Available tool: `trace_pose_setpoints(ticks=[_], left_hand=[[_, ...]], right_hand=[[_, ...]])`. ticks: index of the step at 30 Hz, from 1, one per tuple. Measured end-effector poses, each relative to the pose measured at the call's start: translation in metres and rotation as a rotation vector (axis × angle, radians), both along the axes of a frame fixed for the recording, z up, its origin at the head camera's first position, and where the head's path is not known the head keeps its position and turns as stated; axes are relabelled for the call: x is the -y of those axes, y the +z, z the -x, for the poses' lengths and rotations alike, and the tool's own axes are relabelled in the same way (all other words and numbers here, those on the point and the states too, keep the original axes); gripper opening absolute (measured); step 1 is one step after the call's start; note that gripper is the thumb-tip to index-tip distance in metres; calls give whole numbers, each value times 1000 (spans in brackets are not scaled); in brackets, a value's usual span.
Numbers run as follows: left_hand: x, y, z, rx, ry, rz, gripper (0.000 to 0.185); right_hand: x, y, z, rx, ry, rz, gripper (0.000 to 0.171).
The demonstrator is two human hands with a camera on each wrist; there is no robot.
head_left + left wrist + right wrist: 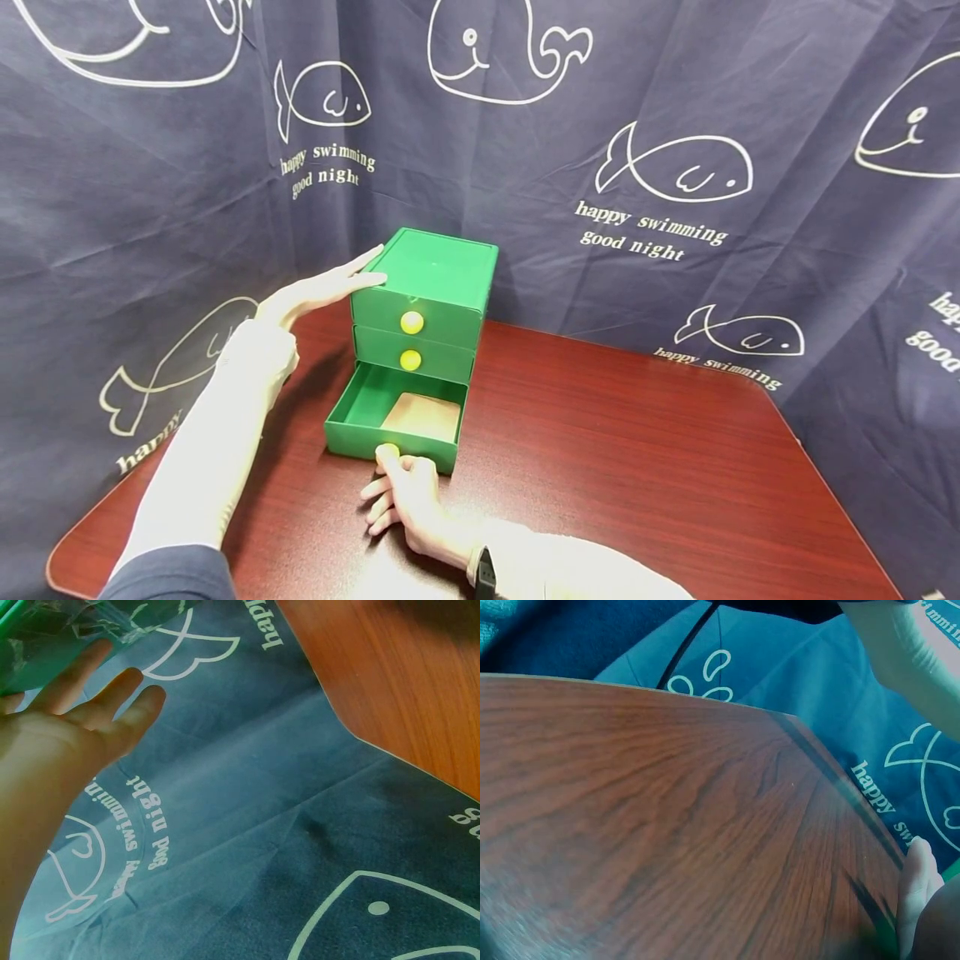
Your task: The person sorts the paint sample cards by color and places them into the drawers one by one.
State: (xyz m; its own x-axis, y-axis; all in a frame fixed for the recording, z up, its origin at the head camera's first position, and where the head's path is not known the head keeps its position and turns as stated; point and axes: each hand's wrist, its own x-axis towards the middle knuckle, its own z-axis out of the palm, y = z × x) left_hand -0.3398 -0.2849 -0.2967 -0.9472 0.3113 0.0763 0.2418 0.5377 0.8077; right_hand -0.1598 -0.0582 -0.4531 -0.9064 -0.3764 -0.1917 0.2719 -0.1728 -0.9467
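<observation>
A green three-drawer box [442, 260] with round yellow knobs stands on the table. Its bottom drawer [360, 437] is pulled out, while the upper two are closed. Inside that drawer lies a flat tan piece [422, 415] like cardboard. My left hand [318, 292] rests with straight fingers on the box's upper left edge; the left wrist view shows its fingers spread against the green side [52, 664]. At the drawer front, my right hand [416, 496] pinches the yellow knob [387, 452] between thumb and index finger, the other fingers extended. The right wrist view catches only part of this hand [922, 900].
The dark red wood-grain table [600, 450] extends to the right of the box. Behind and around it hangs a blue-grey curtain [525, 158] printed with whales and fish, close to the table's back edge. A dark watch [485, 573] is on the right wrist.
</observation>
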Motion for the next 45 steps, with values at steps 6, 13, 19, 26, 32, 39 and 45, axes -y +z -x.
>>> trace_pose_setpoints(ticks=[6,13,19,26,32,39,45], left_hand=[[1,1,-1,7,-6,-12,75],[1,0,-1,8,-15,-18,75],[1,-1,0,19,-25,-24,76],[0,0,-1,12,-26,-24,75],[1,1,-1,6,-22,-12,76],[1,1,-1,8,-21,-18,75],[1,0,0,3,-23,-20,75]], right_hand=[[1,0,4,-11,-9,-4,34],[2,-2,8,2,-7,-14,33],[5,0,13,7,-41,-27,32],[7,2,21,4,-69,-57,32],[7,4,28,4,-74,-63,32],[10,4,37,10,-82,-65,33],[10,4,46,2,-91,-69,35]])
